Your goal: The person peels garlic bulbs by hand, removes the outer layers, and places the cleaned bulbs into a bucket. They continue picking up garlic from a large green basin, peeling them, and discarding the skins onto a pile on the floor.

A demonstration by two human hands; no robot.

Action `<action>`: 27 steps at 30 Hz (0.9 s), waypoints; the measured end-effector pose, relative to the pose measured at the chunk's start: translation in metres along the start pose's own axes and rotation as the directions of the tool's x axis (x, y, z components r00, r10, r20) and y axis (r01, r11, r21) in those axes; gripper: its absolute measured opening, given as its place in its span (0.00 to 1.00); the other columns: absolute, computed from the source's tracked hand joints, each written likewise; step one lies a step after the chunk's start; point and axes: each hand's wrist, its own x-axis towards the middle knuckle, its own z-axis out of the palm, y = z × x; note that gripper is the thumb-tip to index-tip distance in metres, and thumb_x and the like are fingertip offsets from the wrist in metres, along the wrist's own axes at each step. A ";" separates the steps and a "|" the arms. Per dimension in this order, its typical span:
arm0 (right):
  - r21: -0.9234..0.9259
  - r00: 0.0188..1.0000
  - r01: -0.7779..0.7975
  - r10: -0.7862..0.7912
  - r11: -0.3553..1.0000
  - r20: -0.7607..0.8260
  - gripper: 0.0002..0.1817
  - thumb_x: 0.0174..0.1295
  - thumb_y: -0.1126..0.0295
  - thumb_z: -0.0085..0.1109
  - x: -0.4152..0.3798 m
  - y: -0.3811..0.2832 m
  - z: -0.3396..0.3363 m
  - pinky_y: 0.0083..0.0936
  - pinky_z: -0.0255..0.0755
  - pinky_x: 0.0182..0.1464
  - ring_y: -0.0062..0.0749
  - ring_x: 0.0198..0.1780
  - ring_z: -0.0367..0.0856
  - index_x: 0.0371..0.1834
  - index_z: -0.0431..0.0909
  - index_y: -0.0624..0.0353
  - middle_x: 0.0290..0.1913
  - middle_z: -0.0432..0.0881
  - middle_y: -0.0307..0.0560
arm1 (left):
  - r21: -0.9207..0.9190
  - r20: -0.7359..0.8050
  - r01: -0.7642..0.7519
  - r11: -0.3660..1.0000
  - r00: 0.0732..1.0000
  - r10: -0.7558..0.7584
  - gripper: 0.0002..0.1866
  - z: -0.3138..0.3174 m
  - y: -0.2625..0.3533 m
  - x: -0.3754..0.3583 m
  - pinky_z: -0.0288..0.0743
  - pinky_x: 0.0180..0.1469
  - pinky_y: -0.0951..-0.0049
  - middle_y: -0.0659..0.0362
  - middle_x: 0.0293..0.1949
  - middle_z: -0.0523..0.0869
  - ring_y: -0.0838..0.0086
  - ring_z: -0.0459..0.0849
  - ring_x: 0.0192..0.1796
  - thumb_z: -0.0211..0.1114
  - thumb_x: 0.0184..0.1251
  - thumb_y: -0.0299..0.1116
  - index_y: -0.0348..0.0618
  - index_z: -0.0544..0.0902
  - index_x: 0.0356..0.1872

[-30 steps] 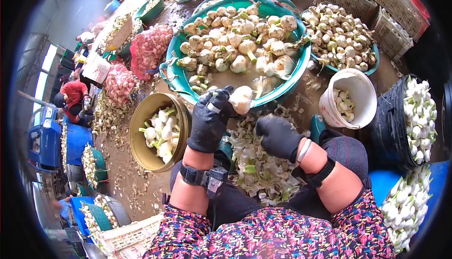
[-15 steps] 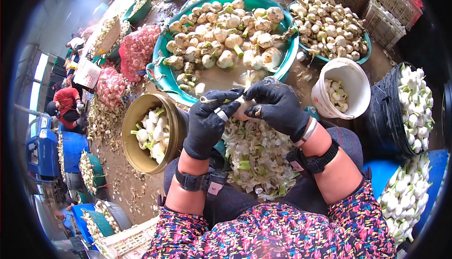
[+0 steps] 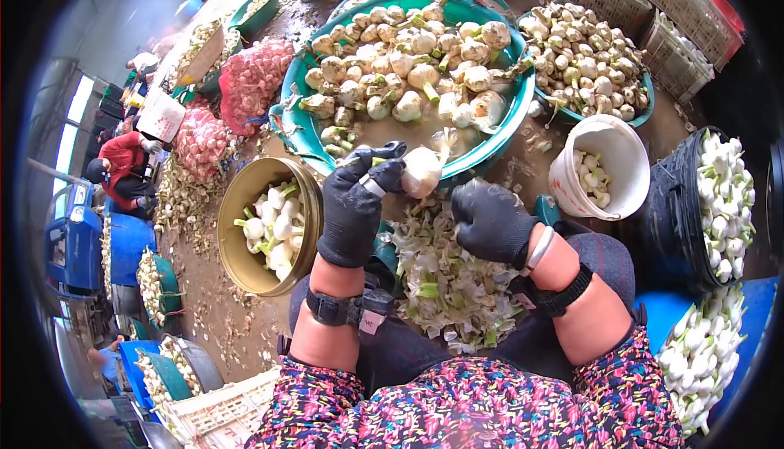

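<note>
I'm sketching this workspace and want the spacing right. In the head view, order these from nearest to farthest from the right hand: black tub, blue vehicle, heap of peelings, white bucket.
1. Heap of peelings, low between the knees, close by the right hand.
2. White bucket, to the right.
3. Black tub, farther right.
4. Blue vehicle, far left background.

This looks like a shed-like produce workshop: a round teal plastic basin (image 3: 296, 131) at twelve o'clock holds soiled, pale garlic bulbs (image 3: 400, 61), with pinkish-red mesh sacks (image 3: 256, 82) of bulbs towards ten and slatted beige plastic crates (image 3: 584, 0) between one and two. Papery white peelings (image 3: 457, 286) litter the brown floor (image 3: 204, 306). Near nine, a person in red (image 3: 122, 163) works by a blue vehicle (image 3: 72, 245).
</note>
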 end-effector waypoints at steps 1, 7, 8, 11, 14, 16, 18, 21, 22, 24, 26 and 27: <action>-0.068 0.984 -0.050 0.061 0.996 0.167 0.05 0.43 0.72 0.51 -0.001 0.000 0.000 0.42 0.69 0.37 0.54 0.34 0.75 0.24 0.73 0.61 0.26 0.75 0.57 | -0.171 -0.044 0.112 0.979 0.992 -0.121 0.10 0.000 0.002 0.000 0.77 0.42 0.77 0.57 0.39 0.82 0.76 0.81 0.40 0.62 0.59 0.25 0.32 0.82 0.41; 0.649 0.979 -0.134 0.203 0.749 -0.032 0.08 0.55 0.73 0.60 0.013 0.007 -0.003 0.21 0.74 0.35 0.19 0.32 0.76 0.36 0.75 0.62 0.29 0.77 0.37 | -0.050 0.008 0.036 0.998 0.999 -0.035 0.11 0.000 -0.001 -0.003 0.73 0.49 0.75 0.57 0.40 0.84 0.75 0.80 0.44 0.63 0.57 0.25 0.32 0.82 0.40; 0.647 0.978 -0.136 0.208 0.750 -0.036 0.08 0.55 0.73 0.60 0.013 0.007 -0.005 0.21 0.74 0.35 0.19 0.32 0.76 0.36 0.75 0.62 0.29 0.77 0.37 | -0.053 0.014 0.037 0.998 0.999 -0.036 0.11 0.003 -0.001 -0.003 0.73 0.49 0.75 0.57 0.40 0.84 0.75 0.80 0.44 0.63 0.57 0.25 0.32 0.82 0.40; 0.730 0.927 -0.262 0.374 0.631 0.010 0.11 0.55 0.71 0.63 0.016 0.003 0.000 0.18 0.76 0.30 0.20 0.32 0.77 0.38 0.74 0.61 0.33 0.78 0.40 | 0.007 0.043 0.007 1.000 0.999 -0.008 0.12 0.010 -0.002 -0.004 0.73 0.48 0.74 0.56 0.40 0.84 0.74 0.80 0.44 0.67 0.52 0.21 0.36 0.83 0.39; 0.800 0.843 -0.409 0.518 0.439 0.147 0.12 0.54 0.71 0.63 0.018 -0.002 -0.004 0.23 0.79 0.31 0.23 0.32 0.79 0.38 0.73 0.62 0.33 0.78 0.42 | 0.192 0.144 -0.209 0.959 0.972 0.184 0.11 0.014 -0.004 -0.004 0.74 0.47 0.72 0.57 0.38 0.83 0.73 0.80 0.42 0.68 0.50 0.20 0.38 0.82 0.37; 0.897 0.815 -0.340 0.565 0.283 0.131 0.10 0.50 0.72 0.66 0.018 0.006 0.004 0.23 0.77 0.27 0.24 0.27 0.78 0.32 0.75 0.64 0.27 0.79 0.43 | 0.252 0.191 -0.303 0.919 0.947 0.260 0.12 0.018 -0.006 -0.005 0.74 0.46 0.72 0.57 0.37 0.82 0.71 0.81 0.41 0.69 0.48 0.19 0.39 0.81 0.35; 0.946 0.832 -0.239 0.549 0.221 0.082 0.08 0.51 0.76 0.62 0.019 0.019 0.010 0.25 0.79 0.29 0.26 0.27 0.79 0.32 0.75 0.64 0.28 0.79 0.44 | 0.214 0.157 -0.310 0.926 0.947 0.280 0.12 0.020 -0.007 -0.007 0.74 0.47 0.73 0.57 0.37 0.82 0.71 0.81 0.42 0.70 0.48 0.19 0.40 0.81 0.35; 0.957 0.813 -0.247 0.570 0.154 0.118 0.06 0.49 0.80 0.58 0.021 -0.004 -0.001 0.24 0.78 0.30 0.25 0.27 0.79 0.31 0.75 0.64 0.28 0.80 0.44 | 0.207 0.114 -0.219 0.954 0.973 0.198 0.12 0.017 -0.007 -0.008 0.73 0.48 0.72 0.57 0.38 0.82 0.71 0.80 0.42 0.70 0.48 0.20 0.40 0.81 0.35; 0.959 0.795 -0.252 0.593 0.127 0.130 0.06 0.48 0.81 0.57 0.021 -0.007 -0.001 0.23 0.78 0.30 0.25 0.27 0.79 0.30 0.76 0.64 0.28 0.80 0.44 | 0.223 0.113 -0.212 0.951 0.975 0.191 0.12 0.017 -0.006 -0.008 0.73 0.48 0.72 0.57 0.38 0.82 0.71 0.80 0.42 0.70 0.48 0.20 0.40 0.81 0.35; 0.927 0.808 -0.240 0.589 0.288 0.026 0.06 0.47 0.81 0.57 0.020 -0.006 0.005 0.22 0.77 0.30 0.24 0.28 0.79 0.30 0.76 0.64 0.29 0.80 0.43 | 0.206 0.110 -0.214 0.955 0.975 0.195 0.12 0.020 -0.009 -0.009 0.74 0.46 0.72 0.57 0.37 0.82 0.70 0.80 0.40 0.71 0.46 0.20 0.41 0.81 0.34; 0.866 0.821 -0.228 0.566 0.445 -0.074 0.06 0.47 0.81 0.56 0.020 0.000 0.009 0.21 0.76 0.30 0.22 0.29 0.78 0.30 0.77 0.64 0.29 0.80 0.43 | 0.346 0.234 -0.397 0.850 0.914 0.332 0.13 0.022 -0.010 -0.007 0.74 0.45 0.72 0.57 0.35 0.82 0.70 0.80 0.39 0.71 0.45 0.20 0.42 0.80 0.34; 0.858 0.818 -0.231 0.569 0.458 -0.084 0.06 0.48 0.80 0.57 0.020 0.004 0.011 0.20 0.76 0.31 0.22 0.30 0.78 0.31 0.76 0.64 0.29 0.80 0.42 | 0.347 0.233 -0.397 0.850 0.914 0.332 0.13 0.022 -0.010 -0.007 0.74 0.45 0.72 0.57 0.35 0.82 0.70 0.80 0.39 0.71 0.45 0.20 0.42 0.80 0.34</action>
